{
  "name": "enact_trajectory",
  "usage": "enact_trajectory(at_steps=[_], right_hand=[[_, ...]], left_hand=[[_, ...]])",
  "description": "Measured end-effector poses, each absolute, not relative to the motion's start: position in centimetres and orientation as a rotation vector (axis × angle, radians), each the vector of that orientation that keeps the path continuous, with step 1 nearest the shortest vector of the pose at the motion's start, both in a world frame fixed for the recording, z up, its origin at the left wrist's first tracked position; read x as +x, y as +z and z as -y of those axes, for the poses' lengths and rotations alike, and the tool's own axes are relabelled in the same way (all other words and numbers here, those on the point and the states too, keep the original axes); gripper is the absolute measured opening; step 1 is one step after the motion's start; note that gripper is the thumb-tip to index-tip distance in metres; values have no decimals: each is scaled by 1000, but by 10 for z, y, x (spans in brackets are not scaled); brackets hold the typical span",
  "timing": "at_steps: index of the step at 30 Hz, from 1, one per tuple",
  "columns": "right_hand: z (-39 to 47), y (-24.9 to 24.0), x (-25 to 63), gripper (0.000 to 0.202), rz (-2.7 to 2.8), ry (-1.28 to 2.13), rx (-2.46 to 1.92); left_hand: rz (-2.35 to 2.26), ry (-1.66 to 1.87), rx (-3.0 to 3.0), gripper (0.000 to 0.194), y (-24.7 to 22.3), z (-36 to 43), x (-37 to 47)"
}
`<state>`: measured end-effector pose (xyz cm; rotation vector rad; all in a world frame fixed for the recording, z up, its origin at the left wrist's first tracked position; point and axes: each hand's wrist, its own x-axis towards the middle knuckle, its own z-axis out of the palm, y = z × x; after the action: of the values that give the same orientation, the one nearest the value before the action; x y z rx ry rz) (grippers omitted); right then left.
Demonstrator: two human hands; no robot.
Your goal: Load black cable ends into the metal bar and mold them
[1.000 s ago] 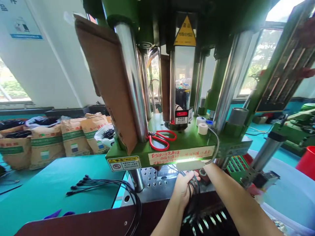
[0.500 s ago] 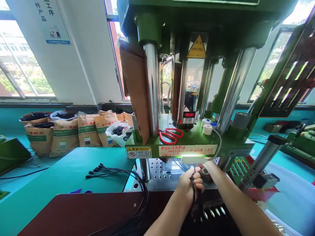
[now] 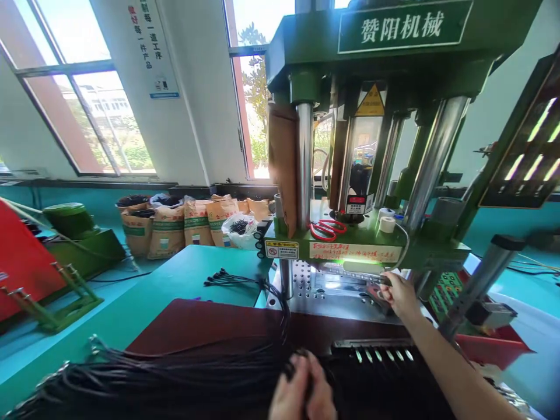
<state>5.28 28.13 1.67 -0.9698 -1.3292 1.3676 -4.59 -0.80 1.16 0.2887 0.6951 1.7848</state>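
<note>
My left hand is low in front of me, smeared by motion, its fingers closed on black cables. Dark cable ends show at its fingertips. My right hand reaches under the green press, fingers curled at the right end of a metal mould bar. What exactly those fingers grip is hidden. Below it lies the press's metal bed. A large bundle of black cables covers the near side, left of my left hand. Black cables with moulded ends lie on the green table.
Red-handled scissors and a white roll sit on the press ledge. A slotted metal strip with shiny pins lies at the brown board's near edge. Paper sacks stand behind; a grey post rises at the right.
My left hand has drawn back from the press, down towards me, with black cables. My right hand now shows at the mould's right end. The view has tilted up and turned left.
</note>
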Motion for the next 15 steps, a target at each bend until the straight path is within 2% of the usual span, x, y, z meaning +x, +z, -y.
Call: enact_trajectory(at_steps=[1, 4, 7, 11, 15], right_hand=[[-279, 15, 61, 21, 1346, 1369, -988], [-275, 5, 84, 21, 1426, 1380, -1060], [-272, -7, 106, 25, 1541, 1385, -1114], [-276, -12, 129, 30, 1854, 1375, -1050], [-288, -13, 142, 19, 2235, 1117, -953]], left_hand=[[-688, 1837, 291, 32, 23, 22, -69], [-762, 2375, 182, 16, 62, 43, -147], [-1321, 2684, 45, 22, 77, 26, -221], [-1673, 2606, -174, 25, 52, -23, -280], [-1996, 2298, -259, 28, 16, -54, -292]])
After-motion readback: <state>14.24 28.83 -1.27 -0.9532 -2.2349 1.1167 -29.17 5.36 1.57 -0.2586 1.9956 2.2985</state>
